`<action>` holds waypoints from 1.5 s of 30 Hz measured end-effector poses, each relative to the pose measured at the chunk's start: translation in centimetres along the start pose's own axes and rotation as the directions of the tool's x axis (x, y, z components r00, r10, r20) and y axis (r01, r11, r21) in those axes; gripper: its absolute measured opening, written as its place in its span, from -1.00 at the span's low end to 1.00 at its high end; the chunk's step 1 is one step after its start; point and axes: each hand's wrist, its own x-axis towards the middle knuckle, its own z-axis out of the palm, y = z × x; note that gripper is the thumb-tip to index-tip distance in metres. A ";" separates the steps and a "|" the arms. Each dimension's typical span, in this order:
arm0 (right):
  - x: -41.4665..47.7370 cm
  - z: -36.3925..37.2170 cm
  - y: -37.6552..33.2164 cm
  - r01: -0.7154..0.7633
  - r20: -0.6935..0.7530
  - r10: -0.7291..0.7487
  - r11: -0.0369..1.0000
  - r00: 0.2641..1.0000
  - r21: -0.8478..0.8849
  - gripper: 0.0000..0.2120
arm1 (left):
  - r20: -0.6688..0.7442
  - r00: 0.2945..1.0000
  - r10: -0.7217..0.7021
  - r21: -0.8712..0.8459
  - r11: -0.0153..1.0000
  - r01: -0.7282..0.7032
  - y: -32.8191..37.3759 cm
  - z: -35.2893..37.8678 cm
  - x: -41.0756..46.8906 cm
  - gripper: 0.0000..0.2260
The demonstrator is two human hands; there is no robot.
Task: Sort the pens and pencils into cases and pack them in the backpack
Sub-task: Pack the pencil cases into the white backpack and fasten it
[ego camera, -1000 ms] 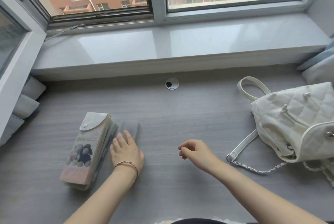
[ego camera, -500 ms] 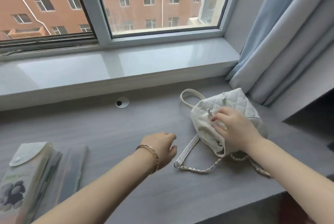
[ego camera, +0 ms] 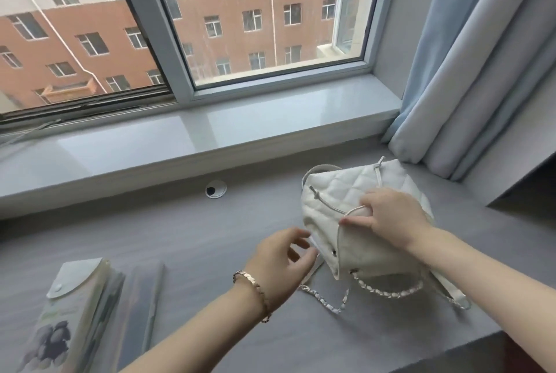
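Cases: a bulging pencil case (ego camera: 67, 315) with a white snap flap was seen at the lower left of the desk (ego camera: 192, 237), lying flat; a flat clear case (ego camera: 141, 303) was laid just beside it on its right. Their contents were too blurred to be told.
Left hand: the left hand (ego camera: 281, 264) was held just above the desk between the cases and the backpack, fingers spread and relaxed, with nothing gripped. Its fingertips were brought close to the flap's left edge; contact could not be told.
Bracelet: a gold link bracelet (ego camera: 255, 293) was worn on the left wrist.
Cable hole: a round white cable hole (ego camera: 215, 189) was set in the desk near the window sill (ego camera: 210, 138).
Backpack: the white quilted backpack (ego camera: 340, 189) was lying on the right part of the desk, its flap lifted.
Right hand: the right hand (ego camera: 391, 217) was curled on the flap, whose edge was pinched by thumb and fingers.
Strap: a chain strap (ego camera: 388, 291) was trailed on the desk below the backpack.
Curtain: a pale blue curtain (ego camera: 481, 56) was hung at the far right.
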 end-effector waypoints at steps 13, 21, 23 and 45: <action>2.2 4.0 -14.2 -0.019 0.263 -0.130 0.868 0.956 0.497 -0.57 | -0.165 0.969 -0.183 -0.055 0.983 0.176 -6.7 -5.6 -2.2 -0.49; -2.6 8.1 -15.0 0.076 -0.151 -0.028 0.943 0.988 0.324 -0.73 | -0.207 0.909 -0.361 -0.065 0.932 0.356 -10.8 -3.6 -1.9 -0.69; -3.0 8.4 -14.5 0.024 -0.135 0.030 0.923 0.990 0.384 -0.80 | -0.176 0.904 -0.391 -0.059 0.920 0.387 -10.7 -3.2 -1.9 -0.72; -2.3 6.1 -11.5 -0.200 0.352 -0.078 0.700 0.933 0.686 -0.65 | -0.013 0.947 -0.321 -0.072 0.945 0.319 -11.0 -3.1 -3.4 -0.61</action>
